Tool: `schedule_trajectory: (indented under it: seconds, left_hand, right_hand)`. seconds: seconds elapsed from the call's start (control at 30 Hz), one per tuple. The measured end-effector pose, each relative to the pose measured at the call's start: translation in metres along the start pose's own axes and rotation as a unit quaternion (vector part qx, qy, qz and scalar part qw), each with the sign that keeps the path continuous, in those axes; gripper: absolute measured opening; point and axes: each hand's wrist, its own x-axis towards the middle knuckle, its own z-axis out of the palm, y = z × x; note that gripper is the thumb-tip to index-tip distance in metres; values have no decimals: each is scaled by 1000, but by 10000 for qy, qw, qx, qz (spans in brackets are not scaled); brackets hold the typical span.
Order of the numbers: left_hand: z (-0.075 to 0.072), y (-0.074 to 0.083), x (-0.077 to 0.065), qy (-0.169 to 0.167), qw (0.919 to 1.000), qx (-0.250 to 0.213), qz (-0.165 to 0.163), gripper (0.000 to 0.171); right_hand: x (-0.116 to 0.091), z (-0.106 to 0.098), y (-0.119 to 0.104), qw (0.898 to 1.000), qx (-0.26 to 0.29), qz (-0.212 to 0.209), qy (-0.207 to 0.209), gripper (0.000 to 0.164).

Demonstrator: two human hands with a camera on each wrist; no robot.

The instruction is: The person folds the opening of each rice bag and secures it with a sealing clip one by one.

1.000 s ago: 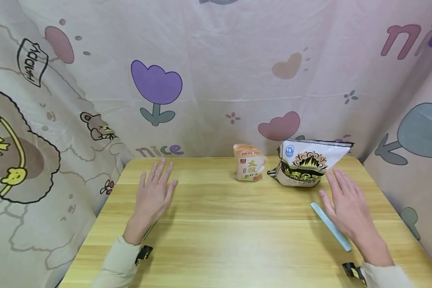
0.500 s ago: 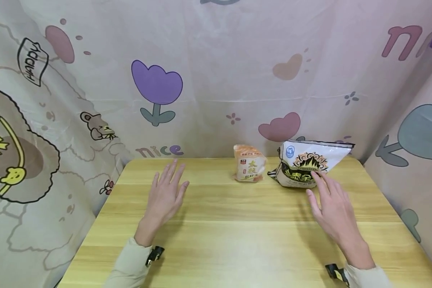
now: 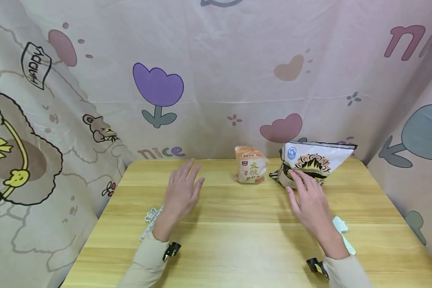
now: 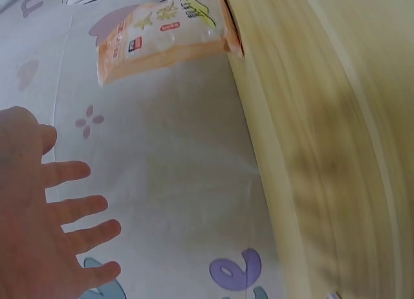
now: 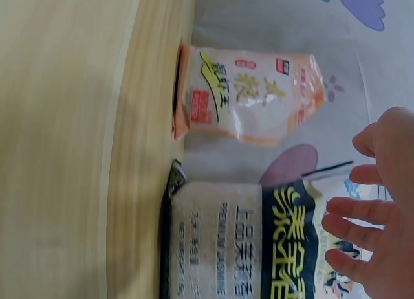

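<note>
My left hand [image 3: 181,194] hovers over the table's left half, fingers spread and holding nothing. Beneath its wrist lies a pale ruler [image 3: 152,224] with tick marks and a decorative shape at its side, partly covered by the forearm. My right hand [image 3: 311,204] is in front of a bag of jasmine rice [image 3: 318,154], white and black with gold print; its fingers overlap the bag in the head view, and contact cannot be told. Left of the bag stands a smaller orange and white packet [image 3: 251,166]. Under the right forearm shows a light blue strip [image 3: 347,244] with a cloud-like shape [image 3: 340,224].
The wooden table [image 3: 230,248] ends at a printed curtain [image 3: 216,120] that hangs close behind and on both sides. Both the packet and the rice bag stand near the table's back edge. A small black device [image 3: 171,251] is on the left wrist, another [image 3: 317,267] on the right.
Both hands have moved inward toward the table's middle. My right hand now overlaps the rice bag's front. The ruler on the left has come into sight; packet and bag stay put.
</note>
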Motion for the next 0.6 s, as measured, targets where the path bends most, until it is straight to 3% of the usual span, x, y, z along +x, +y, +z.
schedule_trajectory:
  seconds: [0.6]
  left_hand:
    - [23, 30, 34, 436, 9972, -333, 513, 42]
  right_hand:
    - [35, 25, -21, 9990, 199, -293, 280, 44]
